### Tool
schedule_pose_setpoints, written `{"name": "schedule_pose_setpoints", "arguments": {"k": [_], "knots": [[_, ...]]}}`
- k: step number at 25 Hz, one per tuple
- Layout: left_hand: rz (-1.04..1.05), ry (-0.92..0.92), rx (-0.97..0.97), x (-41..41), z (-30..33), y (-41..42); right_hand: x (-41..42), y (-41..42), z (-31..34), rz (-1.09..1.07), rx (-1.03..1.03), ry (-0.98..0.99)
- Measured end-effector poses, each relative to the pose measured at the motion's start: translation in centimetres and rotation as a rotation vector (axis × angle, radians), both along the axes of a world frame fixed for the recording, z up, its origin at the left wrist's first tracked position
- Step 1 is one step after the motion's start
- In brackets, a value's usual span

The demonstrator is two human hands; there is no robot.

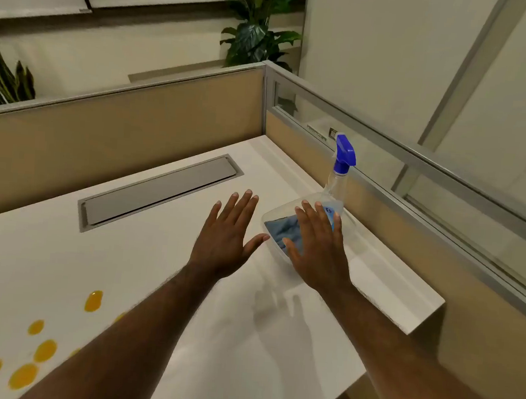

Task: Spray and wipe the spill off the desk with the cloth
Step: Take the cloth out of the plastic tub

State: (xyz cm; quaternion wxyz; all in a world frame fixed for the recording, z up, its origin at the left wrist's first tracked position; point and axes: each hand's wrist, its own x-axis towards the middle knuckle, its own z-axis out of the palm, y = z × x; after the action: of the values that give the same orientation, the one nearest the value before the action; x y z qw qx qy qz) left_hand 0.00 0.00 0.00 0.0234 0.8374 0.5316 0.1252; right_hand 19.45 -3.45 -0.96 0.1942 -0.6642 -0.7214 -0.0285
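Note:
An orange spill (44, 350) lies in several drops on the white desk (170, 245) at the near left. A blue cloth (281, 229) sits in a clear plastic container (269, 220) at the desk's right side. Just behind the container stands a clear spray bottle (336, 186) with a blue trigger head. My right hand (317, 247) hovers flat over the container, fingers spread, covering part of the cloth and holding nothing. My left hand (229, 236) is spread open over the desk just left of the container, also holding nothing.
A grey cable hatch (158, 191) is set into the desk at the back. Tan partition walls (119, 131) with metal rails close the back and right sides. The desk's right edge (429, 313) drops off near the container. Plants stand beyond the partition.

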Motion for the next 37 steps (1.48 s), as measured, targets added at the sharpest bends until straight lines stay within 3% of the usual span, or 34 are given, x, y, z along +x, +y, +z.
{"name": "schedule_pose_setpoints", "arguments": {"k": [5,10,15,20,25,37], "knots": [[-0.169,0.092,-0.093,0.8,-1.9,5.2,0.5,2.4,-2.6,-0.104,-0.074,-0.056],[-0.37,0.223,-0.104,2.2,-3.1,9.6,0.6,4.2,-4.2,-0.119,-0.388,-0.194],[-0.427,0.368,-0.189,4.2,-2.6,12.4,-0.2,6.8,-3.8,-0.162,-0.65,-0.133],[-0.435,0.601,-0.297,6.7,-1.3,14.1,-0.5,9.3,-2.9,-0.071,-0.917,-0.337],[-0.442,0.718,-0.287,8.5,-1.6,14.7,-0.4,9.9,-2.6,-0.006,-0.912,-0.332],[-0.406,0.597,-0.289,9.0,-3.8,14.5,0.2,10.2,-1.9,0.086,-0.958,-0.282]]}}
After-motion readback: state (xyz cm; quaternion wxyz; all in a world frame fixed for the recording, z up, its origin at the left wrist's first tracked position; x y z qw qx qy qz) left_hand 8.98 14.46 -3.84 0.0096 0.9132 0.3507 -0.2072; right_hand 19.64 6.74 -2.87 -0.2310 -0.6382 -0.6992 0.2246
